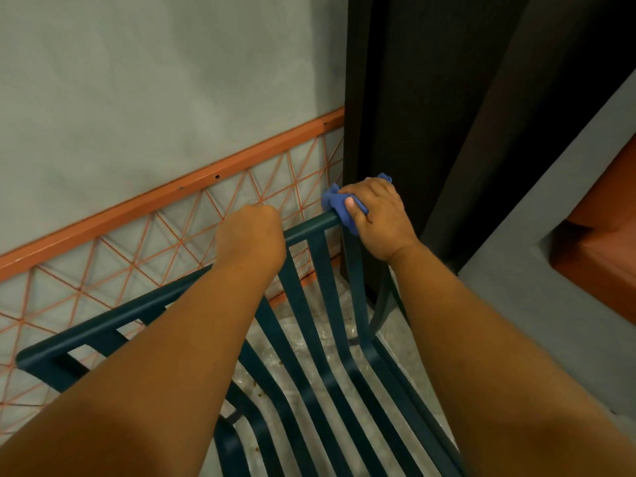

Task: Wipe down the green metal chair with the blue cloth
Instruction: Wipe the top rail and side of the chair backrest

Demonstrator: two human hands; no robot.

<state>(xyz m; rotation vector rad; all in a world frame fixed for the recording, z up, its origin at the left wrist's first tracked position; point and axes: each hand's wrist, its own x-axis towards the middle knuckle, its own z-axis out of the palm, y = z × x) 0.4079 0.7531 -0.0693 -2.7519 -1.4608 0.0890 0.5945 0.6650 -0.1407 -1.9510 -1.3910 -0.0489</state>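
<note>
The green metal chair (309, 339) fills the lower middle of the view, its slatted back and seat running toward me. My left hand (251, 232) grips the chair's top rail near its middle, fingers curled over the far side. My right hand (378, 215) holds the bunched blue cloth (335, 201) and presses it on the right end of the top rail, thumb across the cloth. Part of the cloth pokes out behind my fingers.
A grey wall with an orange rail and orange wire lattice (172, 191) stands just behind the chair. A dark pillar (395, 98) rises at the right of the rail's end. A grey ledge (533, 253) with an orange recess lies at far right. Dusty concrete floor (330, 376) shows between the slats.
</note>
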